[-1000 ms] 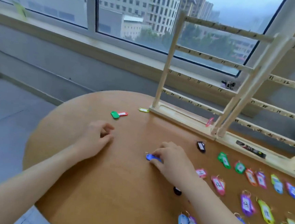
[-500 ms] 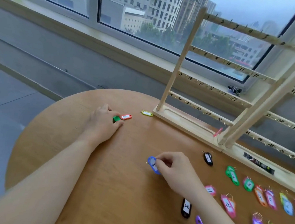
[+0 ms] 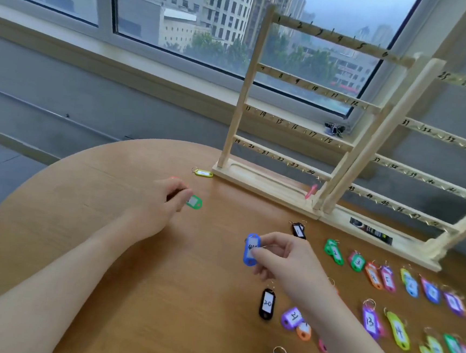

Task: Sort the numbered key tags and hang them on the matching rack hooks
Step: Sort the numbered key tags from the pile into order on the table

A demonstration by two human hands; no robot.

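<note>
Now your right hand (image 3: 283, 261) pinches a blue tag (image 3: 251, 249) above the counter (image 3: 108, 236); your left hand (image 3: 165, 198) pinches a green tag (image 3: 195, 202). Black tag (image 3: 267, 303) reads 20; rack (image 3: 296, 120) numbered 1–24.

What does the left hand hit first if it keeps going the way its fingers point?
Probably the rack. The left hand, pinching the green tag, points right and away along the table, toward the base of the wooden rack. The tabletop between looks bare; depth is uncertain, and the yellow tag lies just off that line.
</note>
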